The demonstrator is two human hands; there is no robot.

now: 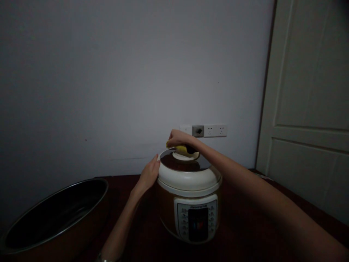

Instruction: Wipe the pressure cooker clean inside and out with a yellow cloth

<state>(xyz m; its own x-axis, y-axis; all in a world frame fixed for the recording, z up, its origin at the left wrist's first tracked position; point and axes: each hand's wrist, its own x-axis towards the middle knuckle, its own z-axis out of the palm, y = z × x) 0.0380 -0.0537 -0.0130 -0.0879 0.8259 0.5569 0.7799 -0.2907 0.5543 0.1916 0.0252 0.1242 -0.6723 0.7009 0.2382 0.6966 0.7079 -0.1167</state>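
An electric pressure cooker [188, 178] with a white-rimmed lid, a dark brown top and a front control panel stands upright on the table. Against the left side of its lid lies my left hand [150, 172], fingers stretched along the rim and partly hidden. My right hand [180, 137] is closed on a yellow cloth [180, 148], at the knob in the middle of the lid. Part of the cloth hangs over the knob, and most of the right fingertips are out of sight.
A large dark pan [58, 229] with a metal rim stands at the left on the dark red table [240, 233]. Behind the cooker, sockets [215, 131] are set in the pale wall. A white panelled door [308, 109] is at the right.
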